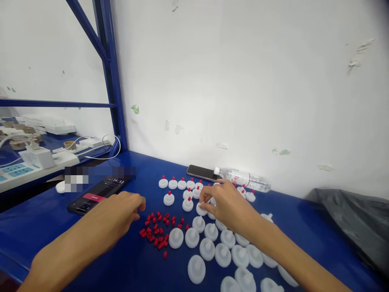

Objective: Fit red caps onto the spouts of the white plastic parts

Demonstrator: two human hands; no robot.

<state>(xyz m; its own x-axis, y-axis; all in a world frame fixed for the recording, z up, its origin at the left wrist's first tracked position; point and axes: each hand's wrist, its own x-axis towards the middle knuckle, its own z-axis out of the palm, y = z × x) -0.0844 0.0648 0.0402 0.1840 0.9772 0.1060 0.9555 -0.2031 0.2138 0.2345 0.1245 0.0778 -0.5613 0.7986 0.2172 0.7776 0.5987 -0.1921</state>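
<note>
Several white round caps with nozzles [207, 249] are spread over the blue table, none with red on top. Farther back stand several white caps with red tips [169, 198]. Small loose red caps [156, 231] lie in a cluster at the centre left. My right hand [219, 202] is closed at a white cap [201, 209] in the middle, thumb and forefinger pinched at its nozzle. My left hand [132, 207] hovers just left of the red cluster, fingers curled together; whatever its fingertips hold, if anything, is hidden.
A lit phone [100, 194] lies at the left, another phone [203, 172] and a clear bottle [244, 179] by the wall. A dark plastic bag [349, 227] sits at the right. Blue shelving [114, 77] and a power strip [39, 170] stand at the left.
</note>
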